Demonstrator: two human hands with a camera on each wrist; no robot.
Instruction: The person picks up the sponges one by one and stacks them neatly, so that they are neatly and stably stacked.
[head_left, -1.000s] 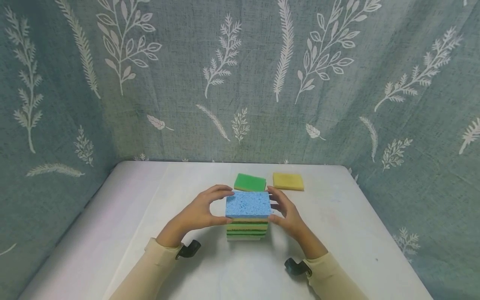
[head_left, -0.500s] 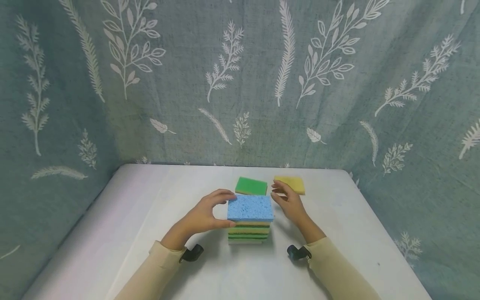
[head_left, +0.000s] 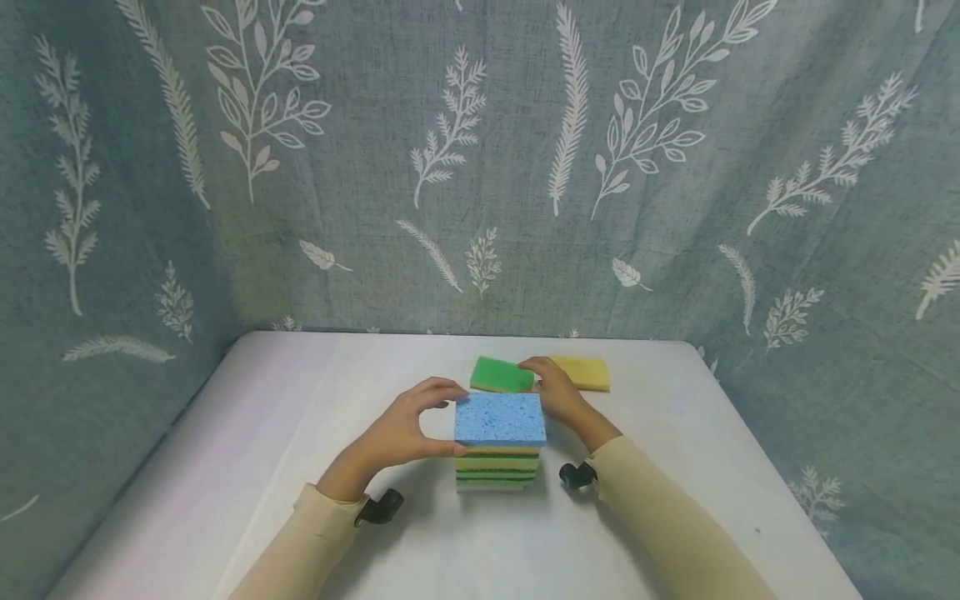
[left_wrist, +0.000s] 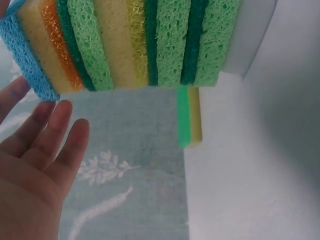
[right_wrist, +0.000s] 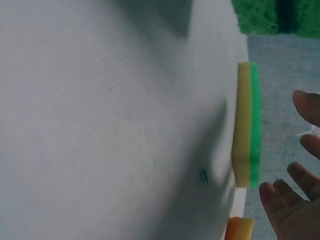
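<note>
A stack of sponges point(head_left: 497, 465) rises mid-table, a blue sponge point(head_left: 500, 418) on top. My left hand point(head_left: 397, 429) holds the blue sponge at its left end, thumb at the near corner and index finger at the far one. In the left wrist view, the other fingers of that hand point(left_wrist: 35, 165) spread loosely beside the stack's layers point(left_wrist: 120, 45). My right hand point(head_left: 564, 396) reaches behind the stack's right side, near a green-topped sponge point(head_left: 498, 375). The right wrist view shows its fingers point(right_wrist: 295, 185) apart from that sponge point(right_wrist: 247, 125), holding nothing.
A yellow sponge point(head_left: 585, 372) lies at the back right, partly behind my right hand. Something white point(left_wrist: 250, 35) sits under the stack. The white table point(head_left: 337, 367) ends at a grey-green leaf-patterned curtain point(head_left: 360, 167).
My right hand has let go of the blue sponge's right end, drawn away, and moved left and inward behind the stack toward the green-topped sponge. My left hand stays at the blue sponge.
</note>
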